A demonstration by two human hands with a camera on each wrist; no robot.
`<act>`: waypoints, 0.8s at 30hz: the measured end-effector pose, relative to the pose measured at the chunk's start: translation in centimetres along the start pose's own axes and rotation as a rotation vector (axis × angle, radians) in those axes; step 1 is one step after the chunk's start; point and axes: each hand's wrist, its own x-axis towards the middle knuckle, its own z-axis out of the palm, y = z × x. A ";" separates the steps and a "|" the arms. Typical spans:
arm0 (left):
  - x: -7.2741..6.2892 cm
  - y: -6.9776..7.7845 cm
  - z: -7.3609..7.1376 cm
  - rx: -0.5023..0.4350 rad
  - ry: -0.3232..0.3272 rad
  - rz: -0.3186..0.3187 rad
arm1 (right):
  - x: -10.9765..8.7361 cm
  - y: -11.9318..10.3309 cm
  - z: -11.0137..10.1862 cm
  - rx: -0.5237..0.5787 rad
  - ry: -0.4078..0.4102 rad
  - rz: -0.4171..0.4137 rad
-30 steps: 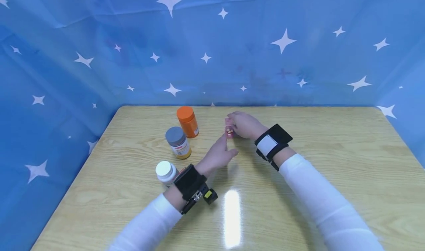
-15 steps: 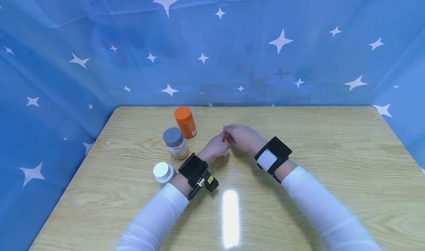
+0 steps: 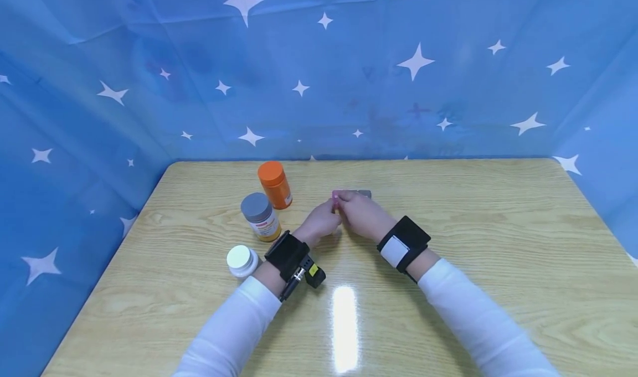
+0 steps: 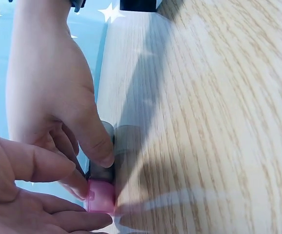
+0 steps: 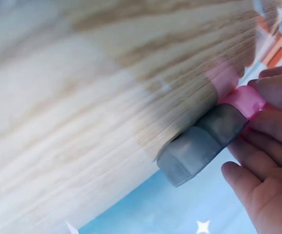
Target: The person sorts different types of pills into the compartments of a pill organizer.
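Observation:
A small pill organizer with a pink end compartment and grey compartments (image 5: 199, 141) is on the wooden table, mostly covered by the hands in the head view. My right hand (image 3: 366, 217) grips it, with its thumb against the grey part (image 4: 102, 170) in the left wrist view. My left hand (image 3: 320, 222) meets it at the pink compartment (image 4: 101, 196). The left wrist view shows the left fingers (image 4: 82, 220) fairly straight beside that end, with the left thumb apart from it. What the compartments contain is hidden.
Left of the hands stand an orange bottle (image 3: 275, 186), a grey-capped bottle (image 3: 261, 217) and a white bottle (image 3: 242, 261) near the left wrist. A blue curtain (image 3: 319, 78) with white stars hangs behind the table (image 3: 448, 200).
The pill organizer has turned: its pink face was visible between the hands, and now grey shows to the right. Both hands have drawn close together, and the pointing left index finger has pulled in.

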 end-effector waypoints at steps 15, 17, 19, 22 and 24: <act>-0.7 0.8 -0.4 0.105 -0.013 0.048 | -0.6 -0.1 -0.7 -0.049 -0.025 0.020; -1.0 1.2 -0.8 0.191 0.013 0.095 | -1.0 0.0 -1.4 -0.042 -0.012 0.051; -1.4 1.9 -1.2 0.284 0.063 0.155 | -1.5 0.2 -2.5 -0.021 0.001 0.105; -2.1 3.0 -1.7 0.403 0.141 0.207 | -2.7 0.6 -4.7 0.019 0.033 0.198; -2.6 3.6 -2.0 0.460 0.181 0.223 | -3.6 1.1 -6.2 0.060 0.063 0.269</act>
